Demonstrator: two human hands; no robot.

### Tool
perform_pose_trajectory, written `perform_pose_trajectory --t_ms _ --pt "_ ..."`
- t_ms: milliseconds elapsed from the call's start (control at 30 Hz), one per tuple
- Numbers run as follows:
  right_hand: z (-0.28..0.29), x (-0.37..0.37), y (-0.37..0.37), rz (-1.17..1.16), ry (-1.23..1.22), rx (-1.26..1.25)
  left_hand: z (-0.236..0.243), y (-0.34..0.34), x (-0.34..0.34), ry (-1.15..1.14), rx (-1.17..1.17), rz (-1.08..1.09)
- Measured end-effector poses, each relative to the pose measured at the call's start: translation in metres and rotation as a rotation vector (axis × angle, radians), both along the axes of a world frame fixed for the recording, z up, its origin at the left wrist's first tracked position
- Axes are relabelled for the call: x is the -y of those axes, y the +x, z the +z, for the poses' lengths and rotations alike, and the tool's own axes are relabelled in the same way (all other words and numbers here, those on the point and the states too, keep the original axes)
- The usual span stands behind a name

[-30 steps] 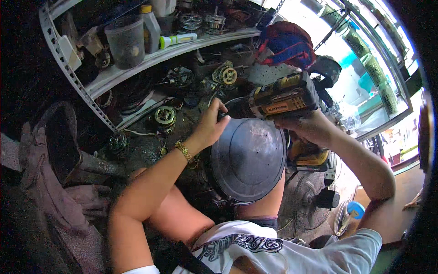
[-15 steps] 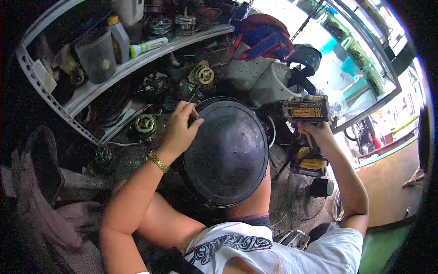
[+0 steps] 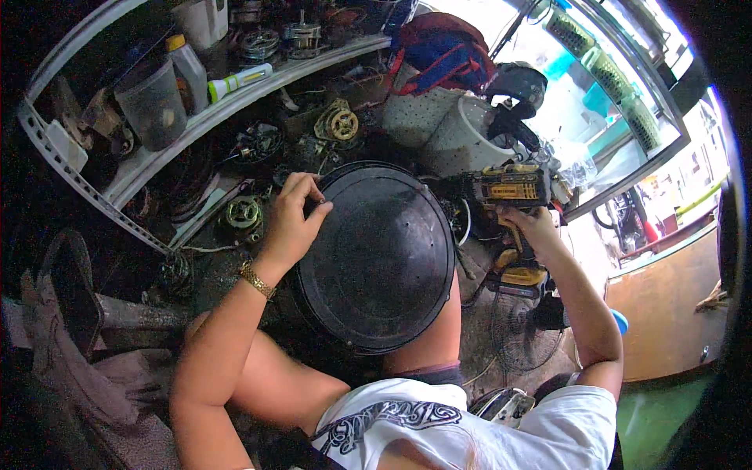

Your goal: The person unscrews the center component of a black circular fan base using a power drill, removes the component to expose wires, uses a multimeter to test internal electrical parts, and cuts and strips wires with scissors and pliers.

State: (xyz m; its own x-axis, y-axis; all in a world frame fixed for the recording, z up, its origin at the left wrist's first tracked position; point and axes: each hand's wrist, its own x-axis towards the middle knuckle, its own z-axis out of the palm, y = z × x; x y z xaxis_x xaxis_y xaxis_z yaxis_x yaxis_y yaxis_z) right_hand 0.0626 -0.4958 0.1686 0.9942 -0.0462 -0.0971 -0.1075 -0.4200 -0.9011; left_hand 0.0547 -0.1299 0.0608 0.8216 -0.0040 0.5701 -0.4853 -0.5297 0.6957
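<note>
A round black plastic drum-like part (image 3: 376, 258) with a raised rim rests on my lap, its broad flat face toward me. At its upper left rim is my left hand (image 3: 294, 219), with thumb and fingers pinched together around something too small to make out. My right hand (image 3: 536, 231) grips a yellow and black cordless drill (image 3: 513, 188) by its handle. The drill points left, and its nose is near the upper right rim of the round part. Whether the bit touches the rim cannot be told. A gold bracelet (image 3: 257, 280) sits on my left wrist.
Motor parts (image 3: 341, 124) lie on the floor ahead. A metal shelf (image 3: 235, 90) at the left holds a flashlight (image 3: 241, 81), a bottle and a plastic jug. White perforated tubs (image 3: 462, 137) stand beyond the drill. A fan guard (image 3: 525, 337) lies at the right.
The drill and my right hand have shifted slightly left, along with most of the view. My left hand still pinches at the rim. A blue object now shows beside my right forearm.
</note>
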Motion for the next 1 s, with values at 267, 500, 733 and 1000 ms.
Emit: perform_pose_trajectory --t_ms 267,500,733,1000 --pt "-0.002 -0.005 0.001 0.005 -0.017 0.051 0.004 -0.003 0.001 -0.033 -0.063 -0.005" --pt "-0.001 -0.005 0.002 0.015 0.005 -0.017 0.002 -0.002 0.0 -0.072 -0.113 -0.014" --pt "0.006 -0.002 0.026 0.275 -0.063 0.111 0.004 0.001 0.0 -0.002 -0.024 -0.033" --pt "0.019 0.004 0.042 0.309 -0.064 -0.103 0.034 0.0 0.007 0.517 0.062 0.158"
